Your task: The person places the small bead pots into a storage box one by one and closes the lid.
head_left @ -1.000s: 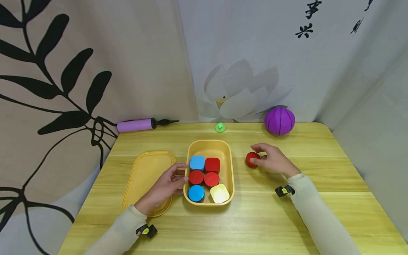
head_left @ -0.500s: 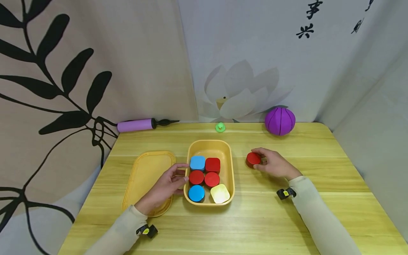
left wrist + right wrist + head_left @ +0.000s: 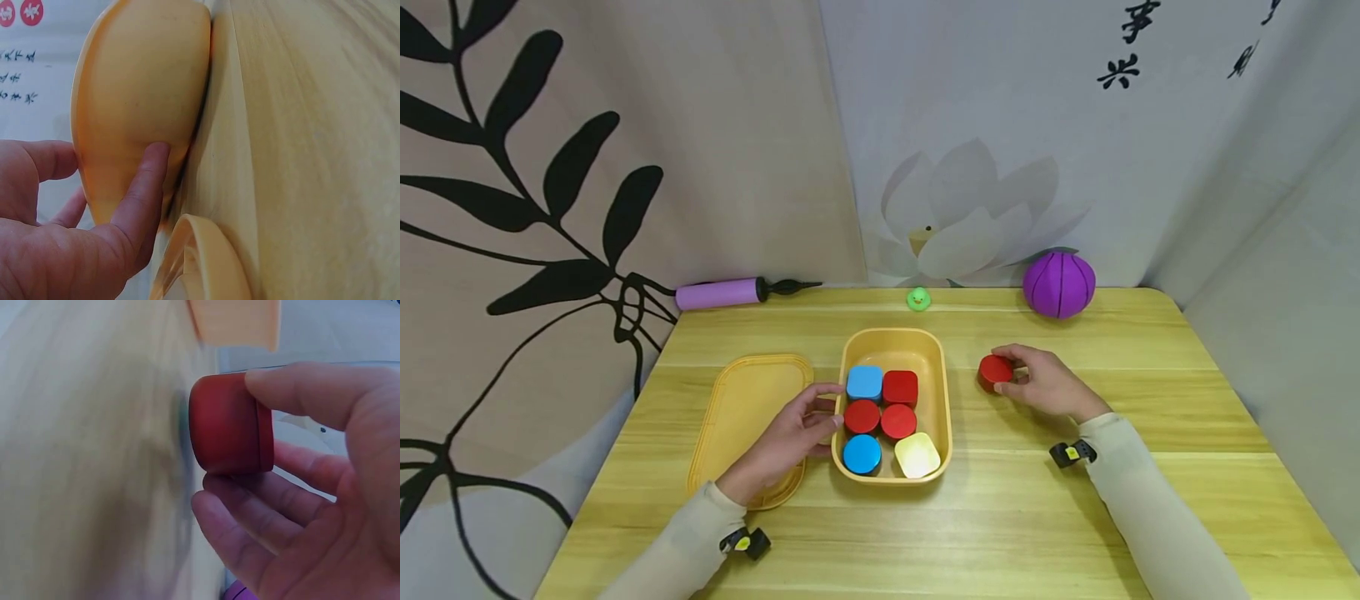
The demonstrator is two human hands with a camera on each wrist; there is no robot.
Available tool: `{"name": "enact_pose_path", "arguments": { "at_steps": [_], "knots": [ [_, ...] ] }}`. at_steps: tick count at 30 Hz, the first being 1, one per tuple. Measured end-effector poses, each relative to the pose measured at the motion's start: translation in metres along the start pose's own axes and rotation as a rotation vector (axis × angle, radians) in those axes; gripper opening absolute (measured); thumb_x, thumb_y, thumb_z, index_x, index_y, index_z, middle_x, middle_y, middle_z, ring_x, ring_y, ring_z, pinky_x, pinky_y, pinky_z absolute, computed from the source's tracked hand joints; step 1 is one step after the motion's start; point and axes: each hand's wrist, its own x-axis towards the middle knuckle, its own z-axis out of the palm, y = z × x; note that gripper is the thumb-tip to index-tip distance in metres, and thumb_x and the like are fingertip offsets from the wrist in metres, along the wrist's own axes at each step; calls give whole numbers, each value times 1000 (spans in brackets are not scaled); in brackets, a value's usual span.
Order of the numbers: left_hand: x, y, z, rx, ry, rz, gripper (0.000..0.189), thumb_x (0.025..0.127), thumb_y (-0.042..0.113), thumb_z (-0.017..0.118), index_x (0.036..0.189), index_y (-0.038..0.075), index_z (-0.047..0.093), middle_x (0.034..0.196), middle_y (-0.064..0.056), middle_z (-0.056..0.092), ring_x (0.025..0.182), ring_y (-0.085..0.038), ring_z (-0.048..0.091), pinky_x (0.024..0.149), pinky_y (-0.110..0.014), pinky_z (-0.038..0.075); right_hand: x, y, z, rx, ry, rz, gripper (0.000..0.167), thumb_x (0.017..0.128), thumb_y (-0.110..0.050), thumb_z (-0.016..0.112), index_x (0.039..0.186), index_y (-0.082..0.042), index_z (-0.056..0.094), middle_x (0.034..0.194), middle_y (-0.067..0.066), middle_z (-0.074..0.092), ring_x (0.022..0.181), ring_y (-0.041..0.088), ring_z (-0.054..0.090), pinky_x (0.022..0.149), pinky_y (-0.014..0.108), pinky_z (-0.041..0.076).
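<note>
My right hand (image 3: 1048, 383) pinches a small red round container (image 3: 995, 372) between thumb and fingertips, right of the yellow box. In the right wrist view a seam runs round the red container (image 3: 228, 425) near one end, and its other end is close to the tabletop. My left hand (image 3: 790, 437) rests against the left side of the yellow box (image 3: 947, 400), its fingertips on the outer wall (image 3: 147, 81) and rim. Inside the box sit a blue square piece (image 3: 865, 383), a red square one (image 3: 900, 387), several round red and blue ones and a pale yellow one (image 3: 917, 456).
The yellow lid (image 3: 748, 392) lies left of the box, partly under my left hand. Along the back edge are a purple pump (image 3: 718, 294), a green toy (image 3: 918, 299) and a purple pumpkin-shaped ball (image 3: 1058, 285). A printed curtain (image 3: 737, 125) hangs behind the wooden table (image 3: 940, 542).
My right-hand fingers have shifted round the red container, the thumb moving to its near side, and the container has moved very slightly. My left hand and the box stay put.
</note>
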Motion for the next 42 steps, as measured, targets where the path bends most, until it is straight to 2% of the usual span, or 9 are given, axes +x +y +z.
{"name": "enact_pose_path", "arguments": {
  "at_steps": [7, 12, 19, 28, 35, 42],
  "knots": [
    [0, 1, -2, 12, 6, -12, 51, 108, 23, 64, 155, 19, 44, 148, -21, 44, 120, -28, 59, 88, -44, 63, 10, -18, -3, 23, 68, -35, 58, 93, -20, 82, 145, -6, 60, 129, 12, 71, 120, 31, 66, 95, 48, 61],
    [-1, 1, -2, 18, 5, -6, 51, 108, 23, 64, 155, 18, 44, 149, -23, 44, 121, -29, 60, 89, -45, 63, 19, -37, -2, 36, 85, -90, 59, 92, -23, 84, 143, -4, 62, 129, 13, 72, 119, 31, 67, 95, 49, 62],
    [-2, 1, -2, 20, 16, -17, 51, 108, 25, 65, 155, 21, 45, 148, -19, 45, 120, -27, 60, 88, -44, 63, 36, -63, 3, 29, 112, -152, 58, 91, -24, 84, 142, -5, 63, 129, 11, 72, 118, 30, 68, 94, 50, 62],
    [0, 2, -2, 11, 13, -11, 51, 108, 24, 65, 155, 20, 45, 148, -20, 45, 120, -27, 60, 88, -43, 64, 59, -91, 25, 22, 84, -201, 59, 93, -28, 82, 143, -4, 62, 130, 9, 71, 117, 27, 67, 94, 46, 63],
    [0, 0, -2, 9, 11, -8, 51, 108, 23, 64, 154, 20, 45, 149, -21, 45, 121, -28, 60, 88, -44, 63, 77, -108, 49, -48, 61, -231, 60, 92, -31, 83, 141, -3, 63, 129, 10, 71, 115, 27, 70, 98, 44, 60],
    [0, -1, 0, -7, 17, -10, 50, 107, 24, 64, 154, 22, 46, 147, -20, 46, 121, -26, 60, 87, -46, 64, 86, -119, 71, -93, 51, -200, 61, 95, -32, 82, 144, -2, 61, 133, 12, 68, 115, 26, 67, 97, 39, 61]
  ]
}}
